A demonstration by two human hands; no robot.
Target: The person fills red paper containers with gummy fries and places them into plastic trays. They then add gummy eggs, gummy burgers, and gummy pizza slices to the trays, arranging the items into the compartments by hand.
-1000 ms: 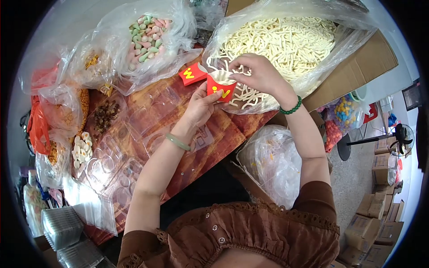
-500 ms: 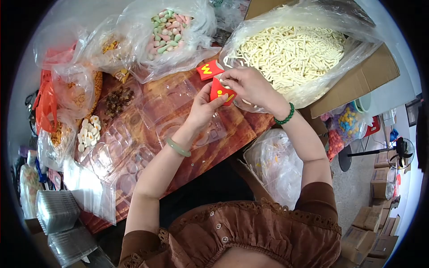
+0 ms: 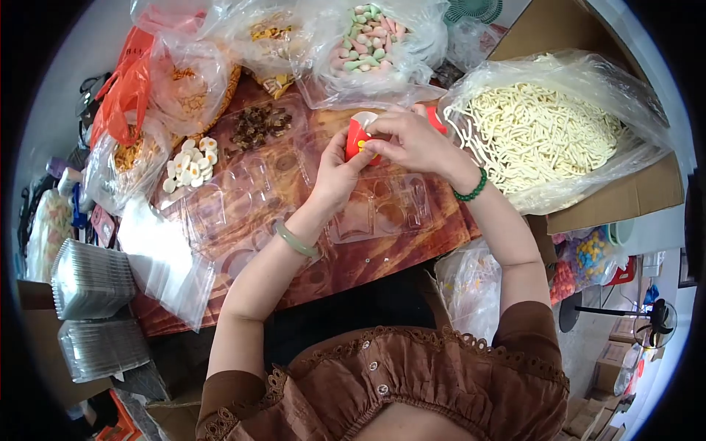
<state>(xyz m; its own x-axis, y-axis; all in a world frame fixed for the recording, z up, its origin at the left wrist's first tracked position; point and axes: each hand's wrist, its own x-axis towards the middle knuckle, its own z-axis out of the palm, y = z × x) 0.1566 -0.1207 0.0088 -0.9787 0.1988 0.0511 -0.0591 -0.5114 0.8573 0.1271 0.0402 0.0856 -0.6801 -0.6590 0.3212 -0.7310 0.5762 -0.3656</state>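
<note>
A small red fries box (image 3: 356,138) with a yellow mark is held up over the table. My left hand (image 3: 340,166) is closed around its left side and bottom, thumb across the front. My right hand (image 3: 418,144) is closed at the box's right edge and upper rim, fingers curled against it; whether something small is in those fingers is hidden. A second red box (image 3: 434,117) lies behind my right hand, partly covered. Pale stick-shaped candies (image 3: 540,136) fill a big plastic-lined carton right of my hands.
Clear plastic trays (image 3: 390,206) lie on the brown-red table (image 3: 434,228). Around its far side are a bag of pink and green candies (image 3: 368,40), dark brown pieces (image 3: 259,126) and white egg-like candies (image 3: 191,163). Stacked clear containers (image 3: 92,279) stand at left.
The view has turned left, so the table's things appear farther right. My right fingers have shifted from the box's mouth toward its right edge. The left hand still grips the box.
</note>
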